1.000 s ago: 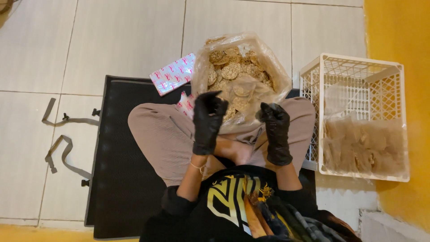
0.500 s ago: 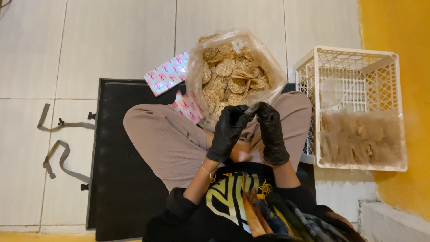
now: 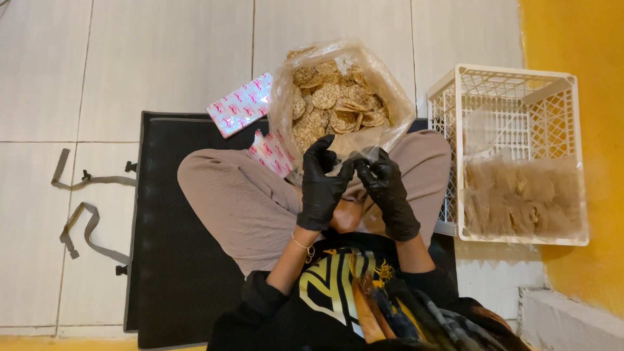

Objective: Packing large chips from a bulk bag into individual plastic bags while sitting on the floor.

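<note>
While both hands meet just in front of the person's lap, a small clear plastic bag is pinched between their fingertips, thin and hard to make out against the light trousers behind it. The left hand, in a black glove, has its fingers curled toward the right, thumb and forefinger closed on the film's edge. The right hand, gloved the same way, mirrors it, its fingertips touching the left's and gripping the same bit of plastic. Just beyond the hands stands a large clear sack, its mouth open and its wall leaning against the person's crossed legs; it is filled with round, brown, lattice-patterned crackers. Beside the sack on its left lie two flat packs printed in pink and white, one on the floor tiles, the other tucked against the knee. A black mat lies under the seated person. To the right a white plastic crate with latticed sides stands near the yellow wall, holding filled clear bags of crackers. Grey straps lie on the tiled floor, left of the mat.
</note>
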